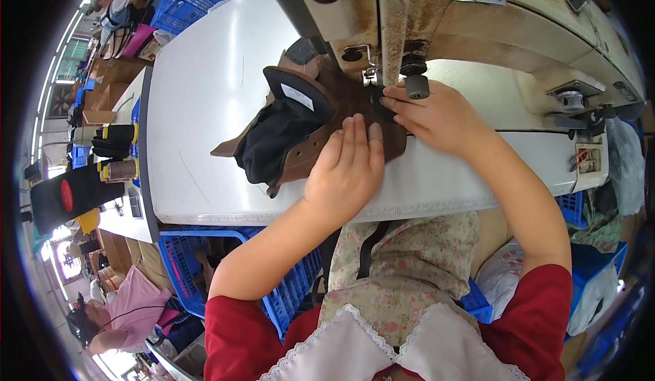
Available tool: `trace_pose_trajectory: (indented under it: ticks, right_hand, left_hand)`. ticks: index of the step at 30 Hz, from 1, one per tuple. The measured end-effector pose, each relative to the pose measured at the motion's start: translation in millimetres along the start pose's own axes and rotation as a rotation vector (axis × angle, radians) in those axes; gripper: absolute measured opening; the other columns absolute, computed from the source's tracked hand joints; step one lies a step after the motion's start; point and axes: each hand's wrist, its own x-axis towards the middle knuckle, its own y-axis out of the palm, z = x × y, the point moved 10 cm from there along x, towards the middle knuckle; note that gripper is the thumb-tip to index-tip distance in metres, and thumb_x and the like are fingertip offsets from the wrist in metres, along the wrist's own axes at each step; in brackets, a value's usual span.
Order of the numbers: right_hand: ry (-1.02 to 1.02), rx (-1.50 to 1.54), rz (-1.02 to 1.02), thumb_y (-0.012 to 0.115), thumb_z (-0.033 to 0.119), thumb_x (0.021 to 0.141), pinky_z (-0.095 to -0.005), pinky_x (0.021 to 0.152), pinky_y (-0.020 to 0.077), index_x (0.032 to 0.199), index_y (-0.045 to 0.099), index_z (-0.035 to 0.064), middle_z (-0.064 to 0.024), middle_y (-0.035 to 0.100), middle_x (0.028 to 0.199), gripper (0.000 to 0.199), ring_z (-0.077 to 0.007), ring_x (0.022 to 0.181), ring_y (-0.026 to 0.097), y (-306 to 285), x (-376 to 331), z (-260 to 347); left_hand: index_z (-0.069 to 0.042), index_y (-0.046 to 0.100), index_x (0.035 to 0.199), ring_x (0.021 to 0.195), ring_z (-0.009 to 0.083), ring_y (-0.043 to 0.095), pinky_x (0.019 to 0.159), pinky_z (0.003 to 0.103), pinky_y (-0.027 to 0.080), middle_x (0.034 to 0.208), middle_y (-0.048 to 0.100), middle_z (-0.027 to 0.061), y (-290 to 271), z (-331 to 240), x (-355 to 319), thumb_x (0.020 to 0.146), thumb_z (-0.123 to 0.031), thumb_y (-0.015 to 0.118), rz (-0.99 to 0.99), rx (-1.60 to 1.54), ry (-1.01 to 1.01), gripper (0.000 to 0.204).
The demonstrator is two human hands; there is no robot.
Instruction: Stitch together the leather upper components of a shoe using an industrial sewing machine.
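Note:
A brown shoe upper with black lining and a white label on its tongue lies on the white sewing table. Its right part sits under the needle and presser foot of a sewing machine. My left hand rests on the upper's near side, fingers stretched flat over the leather. Close to the presser foot, my right hand lies with extended fingers on the upper's right edge. The stitching point is partly hidden by the machine head and my right fingertips.
White tabletop extends left of the upper. A blue crate stands below the table's front edge at left. Thread spools sit on a neighbouring table. Two other people are at work on the left, one in a pink top.

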Motion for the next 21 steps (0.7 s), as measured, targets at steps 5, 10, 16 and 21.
trace_pose_trajectory:
  ticks: [5,10,16,21]
  right_hand:
    - [0.034,0.007,0.027,0.067,0.020,0.088,-0.0368,0.092,0.0523,0.110,0.072,0.0067,-0.0049,0.071,0.106,0.026,-0.0242,0.105,0.063,1.4,-0.3,0.5]
    - [0.021,0.003,0.025,0.067,0.019,0.088,-0.0377,0.093,0.0520,0.112,0.071,0.0066,-0.0054,0.070,0.109,0.027,-0.0251,0.106,0.063,4.1,-0.8,-1.9]
    - [0.041,-0.009,0.023,0.066,0.016,0.088,-0.0391,0.095,0.0510,0.114,0.069,0.0055,-0.0073,0.069,0.113,0.029,-0.0266,0.109,0.062,0.7,2.3,-2.1]
    - [0.065,0.038,0.026,0.065,0.015,0.088,-0.0395,0.097,0.0505,0.114,0.069,0.0053,-0.0077,0.069,0.114,0.028,-0.0276,0.110,0.061,2.2,1.5,-4.7]
  left_hand:
    - [-0.005,0.067,0.114,0.110,0.0233,0.068,0.097,0.033,0.047,0.116,0.071,0.0161,-0.9,0.4,1.7,0.083,-0.019,0.055,0.010,0.005,0.005,0.036]
    - [-0.004,0.067,0.113,0.110,0.0240,0.067,0.098,0.033,0.047,0.115,0.071,0.0174,-0.3,0.8,3.8,0.083,-0.018,0.055,-0.001,-0.004,0.003,0.036]
    - [-0.003,0.068,0.111,0.108,0.0238,0.068,0.098,0.033,0.047,0.113,0.072,0.0174,1.6,0.9,7.4,0.082,-0.018,0.055,-0.014,-0.008,0.006,0.035]
    - [-0.004,0.068,0.111,0.108,0.0234,0.068,0.097,0.033,0.047,0.113,0.072,0.0163,2.5,0.4,5.5,0.082,-0.018,0.055,-0.023,-0.004,0.000,0.035]
